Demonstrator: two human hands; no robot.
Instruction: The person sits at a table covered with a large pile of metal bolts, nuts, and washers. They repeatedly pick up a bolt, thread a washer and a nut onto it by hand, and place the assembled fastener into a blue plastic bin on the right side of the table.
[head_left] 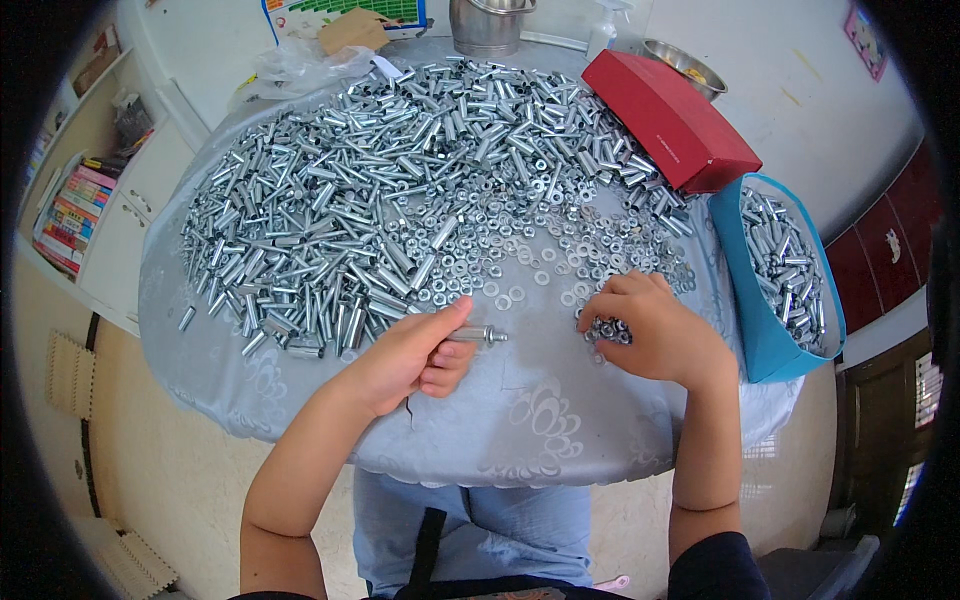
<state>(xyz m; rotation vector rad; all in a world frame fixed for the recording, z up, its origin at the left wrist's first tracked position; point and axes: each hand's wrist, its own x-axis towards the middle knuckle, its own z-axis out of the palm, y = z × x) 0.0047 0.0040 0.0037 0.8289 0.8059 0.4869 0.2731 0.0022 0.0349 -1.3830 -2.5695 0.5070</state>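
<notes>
Oval table (610, 440), covered in a pale patterned cloth. Far and left parts carry a broad heap of metal sleeves and bolts (320, 170); spread flat, probably so single pieces can be picked out. Red box (670, 115) on the far right, against the heap's edge; may serve as a barrier there. Blue bin (746, 290) at the right edge, filled with metal pieces; its high walls keep them off the loose stock and it sits within right-arm reach.

Left hand (415, 360), near side, left of centre: fingers wrapped closed, thumb along the top, on a metal bolt assembly (484, 335). Its threaded end points right, toward the other hand; presumably held this way to leave that end accessible.

Right hand (655, 325), near right: partly closed, fingers and thumb curled around a cluster of nuts (611, 328); the curl likely keeps several small parts together. Loose washers (517, 294) lie between the hands and the heap, near both.

Hidden or unclear: the assembly's left portion is inside the left fist. Nut count unknown, fingers cover some; cannot tell whether the cloth also supports them. Lower heap layers and bin bottom not visible. Individual far pieces too small to sort by type.
</notes>
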